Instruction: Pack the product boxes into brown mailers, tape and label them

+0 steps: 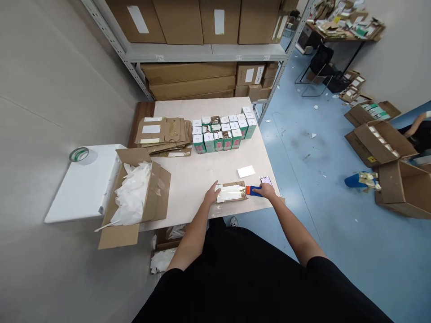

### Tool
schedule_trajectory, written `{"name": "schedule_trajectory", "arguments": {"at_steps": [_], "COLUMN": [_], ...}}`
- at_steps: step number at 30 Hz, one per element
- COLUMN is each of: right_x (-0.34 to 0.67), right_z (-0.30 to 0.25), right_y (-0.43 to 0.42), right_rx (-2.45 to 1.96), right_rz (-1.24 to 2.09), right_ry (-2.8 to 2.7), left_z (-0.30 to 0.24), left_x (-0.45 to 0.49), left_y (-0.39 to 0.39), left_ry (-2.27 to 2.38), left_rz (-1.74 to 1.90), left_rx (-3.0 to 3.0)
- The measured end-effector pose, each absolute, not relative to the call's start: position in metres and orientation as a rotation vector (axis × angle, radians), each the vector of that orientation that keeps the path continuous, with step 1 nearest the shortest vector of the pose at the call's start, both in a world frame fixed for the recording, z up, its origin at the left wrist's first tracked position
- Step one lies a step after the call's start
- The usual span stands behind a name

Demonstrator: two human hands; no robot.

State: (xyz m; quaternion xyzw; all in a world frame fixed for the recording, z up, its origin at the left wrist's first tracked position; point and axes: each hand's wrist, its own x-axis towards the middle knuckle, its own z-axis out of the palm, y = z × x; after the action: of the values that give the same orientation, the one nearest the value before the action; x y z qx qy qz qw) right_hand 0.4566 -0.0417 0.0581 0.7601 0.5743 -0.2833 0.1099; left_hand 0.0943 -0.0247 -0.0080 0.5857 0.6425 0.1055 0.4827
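A small cardboard box (229,192) with a white label lies near the table's front edge, shiny clear tape showing at its right end. My left hand (212,194) grips the box's left end, thumb on the upper side. In my right hand (267,190) is a blue-and-orange tape dispenser (253,190), its orange end against the right end of the box. Just behind that hand lies a phone (266,180) with a lit screen. A white card (246,171) rests behind the box. Further back stand several green-and-white boxes (218,139) in rows.
Flattened cartons (161,134) are stacked at the table's back left. An open carton of white paper (134,193) stands on the left beside a tape roll (79,154). Shelving (202,53) rises behind. Open cartons (412,188) and a person's arm (415,124) are at the right.
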Motion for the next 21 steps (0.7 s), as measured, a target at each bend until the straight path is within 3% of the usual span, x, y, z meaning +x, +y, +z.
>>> {"name": "schedule_trajectory", "arguments": {"at_steps": [14, 21], "right_x": [0.410, 0.293], "right_z": [0.114, 0.148], "right_y": [-0.036, -0.028], "right_rx": [2.088, 1.943], "right_rz": [-0.991, -0.806], "right_ry": [1.836, 2.097], "left_z": [-0.041, -0.034], "left_x": [0.036, -0.010], "left_y": [-0.032, -0.053], "left_ry": [1.384, 1.894], "left_rz": [0.526, 0.551], "left_rx": [1.109, 0.944]}}
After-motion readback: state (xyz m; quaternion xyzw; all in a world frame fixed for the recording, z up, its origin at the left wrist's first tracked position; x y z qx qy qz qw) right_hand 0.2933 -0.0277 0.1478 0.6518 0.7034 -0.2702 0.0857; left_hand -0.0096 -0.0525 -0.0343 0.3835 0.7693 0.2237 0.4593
